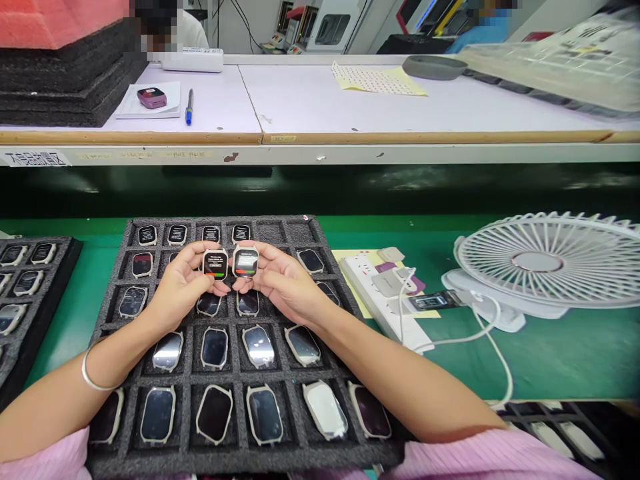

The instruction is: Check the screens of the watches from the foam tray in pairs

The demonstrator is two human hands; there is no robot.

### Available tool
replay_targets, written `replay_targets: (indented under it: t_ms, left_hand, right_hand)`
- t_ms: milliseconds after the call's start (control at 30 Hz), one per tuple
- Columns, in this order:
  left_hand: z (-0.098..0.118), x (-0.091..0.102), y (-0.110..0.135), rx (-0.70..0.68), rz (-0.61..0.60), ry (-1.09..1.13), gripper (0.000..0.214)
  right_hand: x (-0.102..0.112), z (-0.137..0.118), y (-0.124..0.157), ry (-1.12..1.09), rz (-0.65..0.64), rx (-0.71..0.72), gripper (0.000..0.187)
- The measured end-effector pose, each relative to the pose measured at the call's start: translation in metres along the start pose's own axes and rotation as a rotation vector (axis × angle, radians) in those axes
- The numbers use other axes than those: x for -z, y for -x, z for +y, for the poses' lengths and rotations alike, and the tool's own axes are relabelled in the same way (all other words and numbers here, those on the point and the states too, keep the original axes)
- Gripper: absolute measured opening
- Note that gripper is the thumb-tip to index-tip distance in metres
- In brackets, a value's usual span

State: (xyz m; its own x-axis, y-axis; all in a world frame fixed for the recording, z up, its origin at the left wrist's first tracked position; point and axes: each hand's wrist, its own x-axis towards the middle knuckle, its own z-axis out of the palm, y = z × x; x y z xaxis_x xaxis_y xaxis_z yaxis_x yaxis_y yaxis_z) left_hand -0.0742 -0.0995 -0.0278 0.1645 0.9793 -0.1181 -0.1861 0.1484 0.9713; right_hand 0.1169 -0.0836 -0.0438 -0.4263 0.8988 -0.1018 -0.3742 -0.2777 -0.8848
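Note:
My left hand [183,283] grips a smartwatch body [215,263] with a lit screen showing text and a red and green bar. Side by side with it, my right hand [283,280] grips a second lit smartwatch body [245,261]. Both hands hover over the upper middle of a black foam tray [113,303] whose pockets hold several watch bodies. Those in the near rows have dark screens; the far row ones [177,234] show white text. A silver bangle [93,381] circles my left wrist.
A second foam tray [55,283] of watches lies at the left. A white power strip [380,310], cables and a white desk fan [550,267] stand on the green mat at the right. A shelf behind holds a pen [189,107], a pink watch [151,97] and stacked foam [60,73].

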Motion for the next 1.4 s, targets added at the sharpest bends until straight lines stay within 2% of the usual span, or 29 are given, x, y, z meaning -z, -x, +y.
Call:
replay_targets:
  t_ms: [700,1200,1400]
  left_hand:
    - [-0.0058,0.0008,-0.0014,-0.018,0.006,0.033,0.06]
    - [-0.0064,-0.0008,-0.0018,-0.092,0.004,-0.039,0.05]
    - [-0.0058,-0.0012,-0.0005,-0.074,0.001,-0.041,0.05]
  right_hand:
    - [-0.0007,0.0001,-0.0006,-0.023,-0.006,0.009,0.047]
    - [0.0009,0.0033,-0.0005,-0.017,-0.047,0.042,0.045]
    - [0.0004,0.0037,-0.0013,0.019,-0.03,0.064,0.045]
